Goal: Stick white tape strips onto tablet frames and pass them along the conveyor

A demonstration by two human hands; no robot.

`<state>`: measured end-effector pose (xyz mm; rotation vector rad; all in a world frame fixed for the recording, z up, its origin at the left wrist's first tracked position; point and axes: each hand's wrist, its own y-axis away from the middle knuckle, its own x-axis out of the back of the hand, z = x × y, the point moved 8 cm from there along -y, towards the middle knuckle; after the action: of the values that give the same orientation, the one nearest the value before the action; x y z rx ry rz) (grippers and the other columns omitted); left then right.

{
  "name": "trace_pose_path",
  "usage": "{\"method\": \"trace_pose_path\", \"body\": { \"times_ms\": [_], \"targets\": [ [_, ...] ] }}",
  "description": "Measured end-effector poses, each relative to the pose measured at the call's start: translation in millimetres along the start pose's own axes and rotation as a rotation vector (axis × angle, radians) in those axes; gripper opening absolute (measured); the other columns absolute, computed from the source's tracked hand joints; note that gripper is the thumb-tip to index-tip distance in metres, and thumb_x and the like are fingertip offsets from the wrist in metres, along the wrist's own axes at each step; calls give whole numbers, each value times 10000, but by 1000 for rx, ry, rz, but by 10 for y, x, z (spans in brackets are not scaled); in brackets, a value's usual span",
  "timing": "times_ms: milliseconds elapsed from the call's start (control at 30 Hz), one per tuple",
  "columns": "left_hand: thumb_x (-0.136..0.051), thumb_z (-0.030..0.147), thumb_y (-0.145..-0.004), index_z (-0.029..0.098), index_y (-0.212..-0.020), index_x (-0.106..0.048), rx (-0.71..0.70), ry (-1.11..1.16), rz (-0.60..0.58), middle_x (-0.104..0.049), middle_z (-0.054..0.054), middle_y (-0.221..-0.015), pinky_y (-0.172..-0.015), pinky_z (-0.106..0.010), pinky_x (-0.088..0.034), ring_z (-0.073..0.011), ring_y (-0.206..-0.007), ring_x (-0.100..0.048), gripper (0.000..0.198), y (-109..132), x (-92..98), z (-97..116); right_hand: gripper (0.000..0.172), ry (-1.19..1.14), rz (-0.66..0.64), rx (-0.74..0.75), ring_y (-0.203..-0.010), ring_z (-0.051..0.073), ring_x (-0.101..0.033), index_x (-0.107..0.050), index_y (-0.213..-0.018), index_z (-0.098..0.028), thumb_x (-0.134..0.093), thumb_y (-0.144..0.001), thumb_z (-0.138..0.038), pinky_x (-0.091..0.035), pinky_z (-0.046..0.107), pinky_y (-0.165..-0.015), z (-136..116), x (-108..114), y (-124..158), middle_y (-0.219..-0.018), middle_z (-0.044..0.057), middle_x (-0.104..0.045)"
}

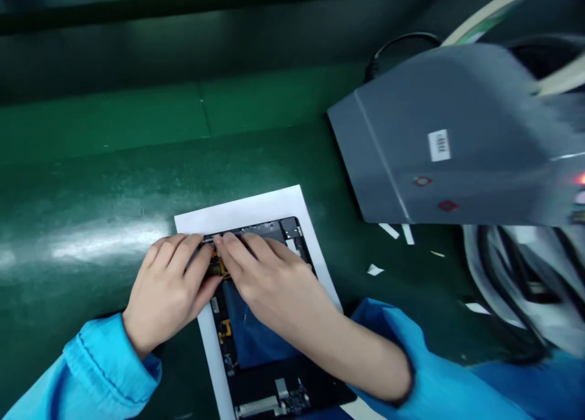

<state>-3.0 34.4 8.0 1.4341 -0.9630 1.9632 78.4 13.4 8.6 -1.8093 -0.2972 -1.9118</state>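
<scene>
Green workbench mat (114,164) filled the frame, with gray machine housing (439,133) at upper right. At lower center, a white paper sheet (237,210) held an opened black tablet (274,383). The left hand (169,280) and right hand (269,280) met at its upper edge, fingers together, near an orange flex strip (219,264); any clamping could not be told.

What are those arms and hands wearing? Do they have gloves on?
No gloves! The left hand and right hand are bare. The left sleeve and right sleeve are bright blue and a bit shiny, like a work jacket. The left one has a line of stitching, and the right one has a dark edge at its cuff.
</scene>
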Motion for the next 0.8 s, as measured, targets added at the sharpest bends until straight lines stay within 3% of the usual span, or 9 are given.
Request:
{"method": "trace_pose_path", "body": {
  "times_ms": [100,167,267,367,467,500,633,800],
  "targets": [
    [-516,303,-930,96,-1144,-606,-11,-12,-2,-635,-172,-1145,-857,-471,-505,-314,-1057,-569,311,11,0,-9,402,-100,3,-8,-1051,282,-561,-604,-1241,-78,-466,-863,-84,-509,449,-865,-26,39,180,-1264,122,-614],
    [-530,305,-925,93,-1159,-597,-13,-23,-9,-628,-174,-1150,-854,-474,-506,-317,-1054,-566,323,21,-4,-17,344,-253,14,-7,-1151,281,-530,-648,-1171,-145,-460,-885,-113,-471,464,-968,-3,133,418,-1322,64,-593],
    [-538,305,-923,89,-1163,-590,-19,-29,-21,-623,-176,-1156,-852,-478,-508,-320,-1053,-566,327,31,-10,-27,286,-453,113,-81,-1136,249,-569,-667,-1101,-189,-484,-894,-115,-502,413,-937,256,347,901,-1221,66,-651],
    [-542,304,-921,103,-1180,-580,-36,-20,-24,-621,-171,-1163,-861,-475,-507,-316,-1060,-572,330,31,-3,-39,453,-248,313,-324,-913,245,-656,-584,-1284,-231,-606,-851,-98,-546,391,-757,828,505,1378,-1035,102,-694],
    [-552,308,-916,129,-1207,-567,-41,-11,-16,-620,-166,-1164,-862,-468,-505,-312,-1050,-585,342,28,21,-86,649,179,470,-436,-808,273,-678,-538,-1345,-243,-765,-745,-145,-533,380,-666,1251,547,1656,-960,125,-710],
    [-553,314,-915,136,-1214,-564,-43,-18,-10,-620,-167,-1162,-854,-467,-505,-315,-1038,-591,348,25,26,-110,632,286,608,-398,-744,265,-675,-560,-1311,-242,-793,-725,-200,-520,366,-606,1300,593,1727,-909,114,-711],
    [-513,370,-930,165,-1233,-554,-73,-60,27,-623,-170,-1164,-794,-480,-508,-336,-988,-604,368,4,28,-197,496,359,601,-510,-849,260,-676,-533,-1261,-213,-721,-802,-223,-552,379,-693,1688,421,1768,-1006,113,-686],
    [-517,346,-933,176,-1218,-550,-86,-61,51,-621,-161,-1145,-798,-473,-508,-327,-979,-603,334,-12,47,-194,339,316,613,-482,-860,241,-671,-600,-1100,-197,-701,-787,-115,-552,362,-713,1805,416,1727,-962,103,-695]
  ]
}}
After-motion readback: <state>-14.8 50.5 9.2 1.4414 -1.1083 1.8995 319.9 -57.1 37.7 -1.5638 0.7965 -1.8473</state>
